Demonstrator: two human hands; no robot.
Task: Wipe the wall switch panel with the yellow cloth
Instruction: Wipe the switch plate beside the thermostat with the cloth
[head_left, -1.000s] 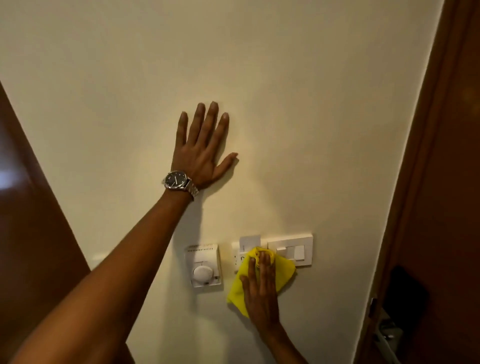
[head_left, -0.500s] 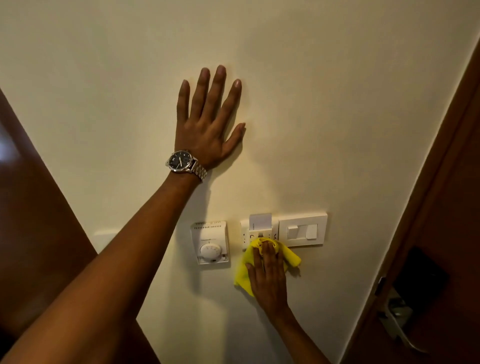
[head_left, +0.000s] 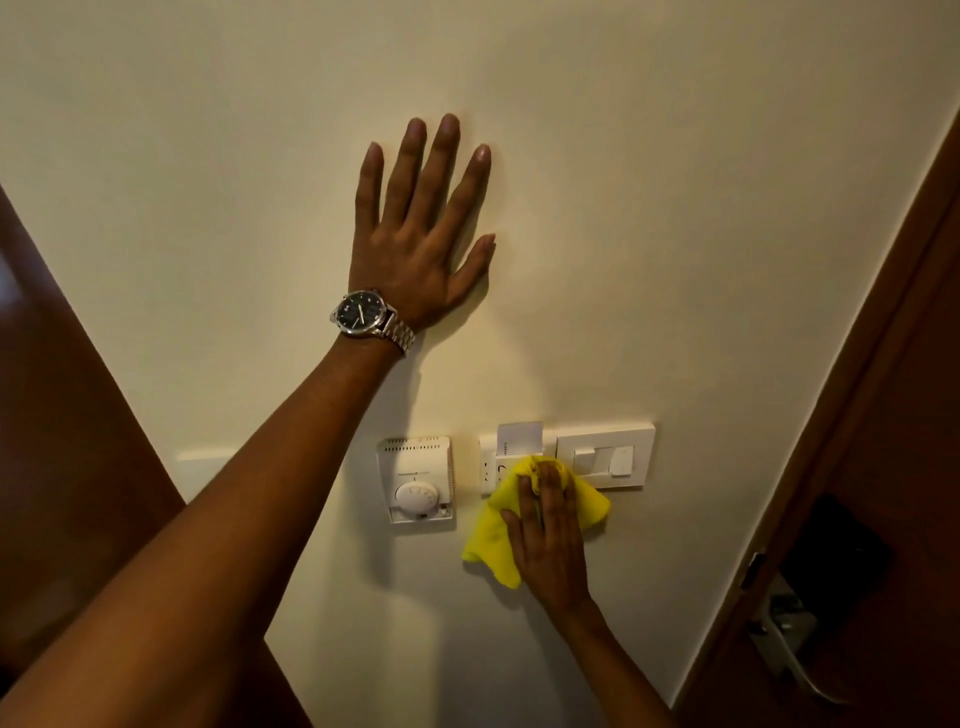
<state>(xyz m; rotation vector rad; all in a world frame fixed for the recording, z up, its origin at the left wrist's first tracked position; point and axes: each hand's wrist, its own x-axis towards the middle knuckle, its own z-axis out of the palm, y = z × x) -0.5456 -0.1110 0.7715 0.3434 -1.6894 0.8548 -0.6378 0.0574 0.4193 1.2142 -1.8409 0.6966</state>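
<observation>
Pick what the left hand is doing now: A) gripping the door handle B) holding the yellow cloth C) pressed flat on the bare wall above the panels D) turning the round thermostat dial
C: the left hand, wearing a silver wristwatch, lies open-palmed against the cream painted wall; the right hand presses the yellow cloth.

A single head-worn wide-angle view faces a cream wall close up, tilted slightly upward along it. Both forearms reach in from the bottom edge. Brown door panels frame the wall at left and right. No second view shares the scene.
</observation>
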